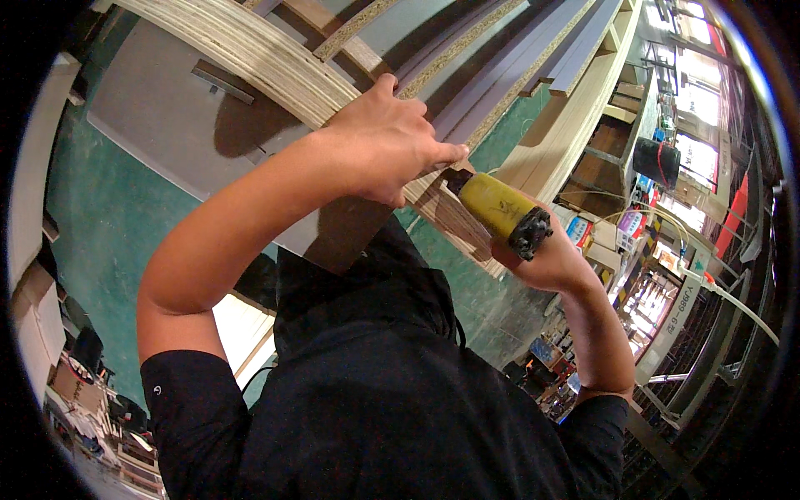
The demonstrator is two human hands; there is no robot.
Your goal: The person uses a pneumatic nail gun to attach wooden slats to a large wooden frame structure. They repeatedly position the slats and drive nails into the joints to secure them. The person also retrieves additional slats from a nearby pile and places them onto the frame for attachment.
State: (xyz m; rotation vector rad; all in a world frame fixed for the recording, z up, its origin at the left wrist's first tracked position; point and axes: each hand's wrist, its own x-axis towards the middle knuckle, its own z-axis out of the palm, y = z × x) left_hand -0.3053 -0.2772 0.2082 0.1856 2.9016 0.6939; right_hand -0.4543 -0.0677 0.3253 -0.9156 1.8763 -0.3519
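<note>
My right hand (554, 262) is wrapped around a nail gun (496, 204) with a yellow body and a black, worn end cap. The tool hides most of its fingers. Its dark front end lies close to my left fingertips, near the corner of a wooden frame. My left hand (379, 137) grips that frame's pale layered rail (258, 54), with fingers bent over the wood and one finger stretched toward the nail gun. Several grey-faced strips with raw chipboard edges (467, 46) run away from the rail beyond my left hand.
A grey panel (158, 100) with a dark metal piece (222, 82) lies left of the rail, above the green floor (108, 200). Another pale rail (550, 150) runs along the right. A white hose (742, 308), a black bucket (657, 162) and racks stand farther right.
</note>
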